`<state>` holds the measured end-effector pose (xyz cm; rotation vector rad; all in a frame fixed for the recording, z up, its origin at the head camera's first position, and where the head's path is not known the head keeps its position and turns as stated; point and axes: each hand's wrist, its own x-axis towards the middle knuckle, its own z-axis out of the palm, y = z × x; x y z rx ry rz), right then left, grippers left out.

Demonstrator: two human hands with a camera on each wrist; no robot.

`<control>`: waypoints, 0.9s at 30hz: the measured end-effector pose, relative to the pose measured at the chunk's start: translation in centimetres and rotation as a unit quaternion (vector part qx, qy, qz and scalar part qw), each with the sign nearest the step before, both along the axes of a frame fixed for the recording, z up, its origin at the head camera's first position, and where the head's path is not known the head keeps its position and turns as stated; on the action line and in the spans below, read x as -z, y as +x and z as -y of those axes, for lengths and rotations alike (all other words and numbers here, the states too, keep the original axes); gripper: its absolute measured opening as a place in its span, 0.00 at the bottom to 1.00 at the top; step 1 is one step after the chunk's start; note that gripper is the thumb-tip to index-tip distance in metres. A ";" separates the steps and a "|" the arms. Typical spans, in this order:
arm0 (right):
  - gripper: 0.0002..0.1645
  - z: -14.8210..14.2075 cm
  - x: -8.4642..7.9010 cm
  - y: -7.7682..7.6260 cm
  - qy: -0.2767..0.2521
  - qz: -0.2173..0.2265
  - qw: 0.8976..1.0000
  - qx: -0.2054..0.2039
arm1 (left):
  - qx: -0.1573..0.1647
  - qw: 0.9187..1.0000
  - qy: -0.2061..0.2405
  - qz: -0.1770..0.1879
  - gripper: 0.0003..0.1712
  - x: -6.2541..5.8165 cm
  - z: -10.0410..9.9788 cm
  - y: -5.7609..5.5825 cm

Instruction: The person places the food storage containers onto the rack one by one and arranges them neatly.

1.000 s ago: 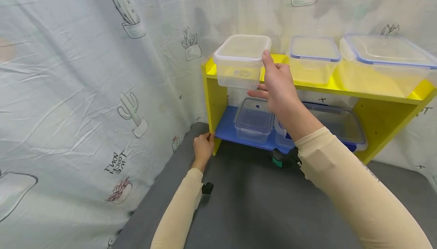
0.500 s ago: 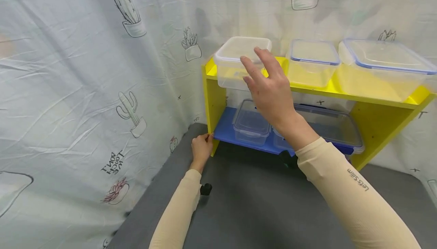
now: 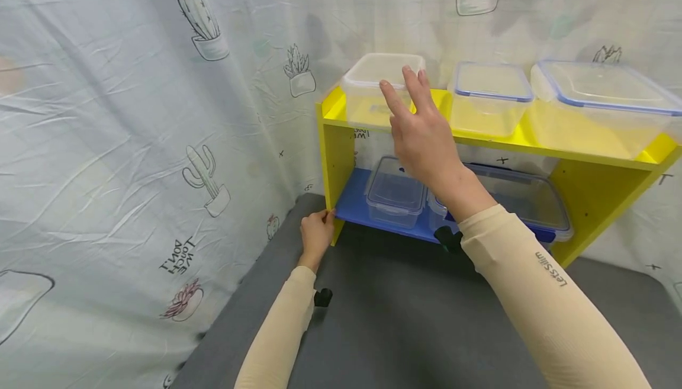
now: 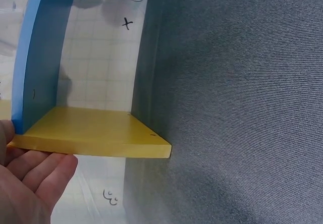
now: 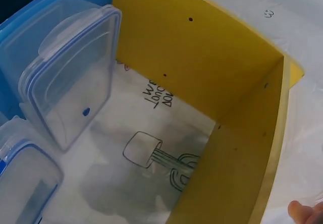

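Note:
My left hand [image 3: 317, 236] grips the lower left side panel [image 3: 334, 158] of a yellow and blue shelf unit. In the left wrist view, its fingers [image 4: 55, 176] lie along the yellow panel [image 4: 91, 128], the thumb at the blue board's edge. My right hand [image 3: 424, 143] is raised with fingers spread before a clear plastic food container [image 3: 362, 102] with a whitish lid, on the top left of the unit. Its fingertips overlap the container's front right side and hide part of it. Only a fingertip [image 5: 303, 214] shows in the right wrist view.
Two blue-rimmed containers, a smaller one [image 3: 490, 102] and a larger one [image 3: 602, 111], stand on the yellow top board. More lidded containers, including one at left [image 3: 395, 193], sit on the blue shelf [image 3: 351, 202]. A cactus-print curtain [image 3: 128, 140] hangs around the grey tabletop [image 3: 394, 318].
My right hand has let go of the whitish-lidded container's side and turned spread fingers to its front. The container has moved back on the top board. The left hand has stayed put.

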<state>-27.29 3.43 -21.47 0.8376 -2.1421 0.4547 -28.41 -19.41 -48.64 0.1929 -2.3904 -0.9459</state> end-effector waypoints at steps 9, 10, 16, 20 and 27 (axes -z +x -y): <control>0.38 -0.6 -0.1 -1.1 0.050 0.069 0.995 0.061 | -0.001 1.000 -0.001 0.000 0.20 0.2 -0.1 -0.1; 0.39 -0.6 -0.1 -1.2 0.053 0.076 0.994 0.065 | -0.001 1.000 0.000 -0.001 0.20 0.2 -0.2 -0.1; 0.40 -0.7 -0.2 -1.2 0.057 0.106 0.989 0.081 | 0.007 1.000 0.006 -0.003 0.21 0.1 -0.6 -0.3; 0.41 -1.4 0.6 -0.6 0.032 0.072 0.994 0.074 | 0.021 1.000 0.009 -0.004 0.21 0.3 -1.0 -0.6; 0.31 -4.7 4.5 0.8 -0.008 -0.094 0.995 0.010 | 0.043 0.999 0.010 -0.006 0.18 0.1 -0.9 -1.3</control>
